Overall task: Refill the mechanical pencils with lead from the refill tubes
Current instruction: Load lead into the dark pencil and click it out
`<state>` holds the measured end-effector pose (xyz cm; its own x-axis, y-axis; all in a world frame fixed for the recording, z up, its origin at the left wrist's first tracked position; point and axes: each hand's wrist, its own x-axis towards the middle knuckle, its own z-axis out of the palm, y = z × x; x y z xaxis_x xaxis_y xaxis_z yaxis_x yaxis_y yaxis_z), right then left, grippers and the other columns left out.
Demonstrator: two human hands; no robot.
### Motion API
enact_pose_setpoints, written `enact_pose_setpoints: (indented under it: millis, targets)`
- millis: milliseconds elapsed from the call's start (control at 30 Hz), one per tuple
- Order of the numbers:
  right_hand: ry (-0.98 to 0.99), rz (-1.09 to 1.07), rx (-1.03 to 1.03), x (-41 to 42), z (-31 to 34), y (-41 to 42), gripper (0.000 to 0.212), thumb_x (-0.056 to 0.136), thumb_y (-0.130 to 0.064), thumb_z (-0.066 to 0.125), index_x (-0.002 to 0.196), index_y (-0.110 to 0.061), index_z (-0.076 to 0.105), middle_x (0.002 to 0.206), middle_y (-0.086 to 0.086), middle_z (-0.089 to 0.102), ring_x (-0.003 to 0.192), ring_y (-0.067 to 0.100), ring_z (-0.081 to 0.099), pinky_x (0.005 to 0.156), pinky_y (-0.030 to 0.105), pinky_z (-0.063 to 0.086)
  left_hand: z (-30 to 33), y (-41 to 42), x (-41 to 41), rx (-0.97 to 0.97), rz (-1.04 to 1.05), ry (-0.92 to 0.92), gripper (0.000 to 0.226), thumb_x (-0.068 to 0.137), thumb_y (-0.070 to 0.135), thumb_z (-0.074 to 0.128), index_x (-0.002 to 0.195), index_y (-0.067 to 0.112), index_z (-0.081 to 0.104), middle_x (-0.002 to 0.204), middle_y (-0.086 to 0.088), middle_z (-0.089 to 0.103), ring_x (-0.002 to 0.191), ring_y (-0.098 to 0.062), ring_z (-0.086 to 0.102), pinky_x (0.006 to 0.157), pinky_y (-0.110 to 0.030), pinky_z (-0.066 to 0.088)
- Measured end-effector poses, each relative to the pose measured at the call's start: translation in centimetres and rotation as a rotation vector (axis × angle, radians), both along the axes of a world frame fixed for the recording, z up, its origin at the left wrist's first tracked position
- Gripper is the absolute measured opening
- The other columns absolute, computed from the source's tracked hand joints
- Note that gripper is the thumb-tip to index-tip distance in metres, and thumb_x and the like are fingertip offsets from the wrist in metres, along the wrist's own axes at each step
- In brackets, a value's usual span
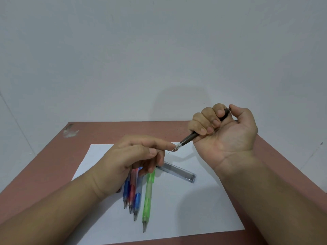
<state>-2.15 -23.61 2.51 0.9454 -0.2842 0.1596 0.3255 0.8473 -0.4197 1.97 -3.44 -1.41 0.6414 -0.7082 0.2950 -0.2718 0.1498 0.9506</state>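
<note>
You are holding the dark pencil [203,130] above the table [283,165], your right hand [224,131] fisted around its barrel with the thumb over the top end. A thin lead [171,151] is sticking out of its tip, and your left hand [134,160] is reaching in with the forefinger extended to the tip and the other fingers curled. Below, four more pencils are lying on the white paper [203,209]: the green pencil [147,197], two blue and one red, with the clear refill tube [178,172] just beside them. Pressing the lead sideways is likely to snap it; a dropped fragment could be hard to find.
</note>
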Motion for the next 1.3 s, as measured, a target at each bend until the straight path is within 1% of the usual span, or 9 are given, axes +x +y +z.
enact_pose_setpoints:
  millis: [67, 167, 367, 567, 633, 833, 967, 1167, 1300]
  targets:
    - [0.007, 0.002, 0.004, 0.02, -0.01, -0.01, 0.034, 0.090, -0.035, 0.035, 0.063, -0.014, 0.038, 0.058, -0.001, 0.023, 0.047, 0.016, 0.020, 0.047, 0.024, 0.022, -0.03, 0.00, -0.01, 0.001, -0.001, -0.002, 0.049, 0.075, 0.031, 0.052, 0.111, 0.009, 0.077, 0.079, -0.014, 0.060, 0.067, -0.027, 0.047, 0.063, -0.042, 0.034]
    - [0.004, 0.015, 0.010, -0.01, 0.06, -0.10, 0.036, 0.092, -0.037, 0.035, 0.064, -0.014, 0.039, 0.058, -0.001, 0.023, 0.048, 0.015, 0.020, 0.047, 0.024, 0.023, -0.08, -0.02, 0.05, 0.001, -0.005, -0.002, 0.049, 0.076, 0.030, 0.052, 0.112, 0.007, 0.076, 0.080, -0.016, 0.060, 0.069, -0.031, 0.046, 0.064, -0.043, 0.034]
    - [0.006, 0.017, 0.008, 0.06, -0.08, -0.02, 0.036, 0.092, -0.037, 0.035, 0.063, -0.014, 0.039, 0.058, -0.001, 0.023, 0.048, 0.015, 0.020, 0.047, 0.024, 0.023, -0.06, 0.03, 0.05, 0.011, -0.003, -0.004, 0.049, 0.075, 0.031, 0.053, 0.111, 0.008, 0.077, 0.080, -0.015, 0.061, 0.067, -0.026, 0.047, 0.062, -0.034, 0.038]
    - [-0.007, -0.001, -0.006, -0.01, 0.04, -0.07, 0.024, 0.078, -0.030, 0.039, 0.060, -0.014, 0.038, 0.057, -0.001, 0.023, 0.046, 0.016, 0.021, 0.047, 0.023, 0.023, 0.07, 0.07, -0.03, 0.015, 0.003, 0.000, 0.048, 0.075, 0.032, 0.053, 0.109, 0.011, 0.078, 0.080, -0.015, 0.062, 0.068, -0.025, 0.048, 0.062, -0.035, 0.038]
    - [-0.008, -0.004, -0.013, -0.02, 0.08, -0.03, 0.023, 0.077, -0.030, 0.040, 0.060, -0.014, 0.037, 0.057, -0.001, 0.023, 0.046, 0.016, 0.020, 0.047, 0.023, 0.023, 0.11, 0.06, -0.05, 0.018, 0.004, -0.002, 0.048, 0.075, 0.032, 0.052, 0.110, 0.011, 0.078, 0.080, -0.015, 0.062, 0.068, -0.026, 0.048, 0.062, -0.036, 0.039]
    - [0.003, 0.013, -0.006, 0.11, 0.01, -0.06, 0.035, 0.092, -0.036, 0.034, 0.064, -0.015, 0.037, 0.058, -0.002, 0.022, 0.047, 0.015, 0.020, 0.046, 0.024, 0.023, 0.02, -0.08, -0.07, 0.011, 0.002, 0.006, 0.047, 0.075, 0.031, 0.053, 0.109, 0.010, 0.078, 0.079, -0.015, 0.061, 0.066, -0.026, 0.047, 0.061, -0.037, 0.035]
    - [0.005, 0.020, 0.006, 0.10, -0.04, -0.06, 0.036, 0.092, -0.036, 0.034, 0.064, -0.014, 0.037, 0.057, -0.001, 0.023, 0.046, 0.015, 0.021, 0.047, 0.023, 0.023, 0.03, -0.08, -0.08, 0.017, 0.000, -0.005, 0.046, 0.075, 0.031, 0.054, 0.109, 0.012, 0.078, 0.078, -0.014, 0.061, 0.066, -0.024, 0.047, 0.061, -0.036, 0.037]
    - [0.009, -0.017, -0.003, 0.07, 0.02, -0.15, 0.023, 0.079, -0.029, 0.039, 0.061, -0.015, 0.037, 0.057, -0.001, 0.023, 0.045, 0.015, 0.021, 0.046, 0.023, 0.023, 0.07, -0.06, -0.13, 0.034, 0.001, -0.029, 0.047, 0.073, 0.030, 0.055, 0.110, 0.013, 0.077, 0.077, -0.011, 0.060, 0.065, -0.022, 0.047, 0.058, -0.028, 0.037]
    - [0.014, -0.032, -0.009, 0.09, -0.03, -0.14, 0.021, 0.077, -0.029, 0.040, 0.061, -0.016, 0.036, 0.058, -0.001, 0.022, 0.045, 0.015, 0.020, 0.046, 0.023, 0.022, 0.14, -0.08, -0.18, 0.045, 0.010, -0.028, 0.046, 0.072, 0.029, 0.056, 0.111, 0.013, 0.077, 0.077, -0.012, 0.059, 0.065, -0.022, 0.047, 0.059, -0.030, 0.037]
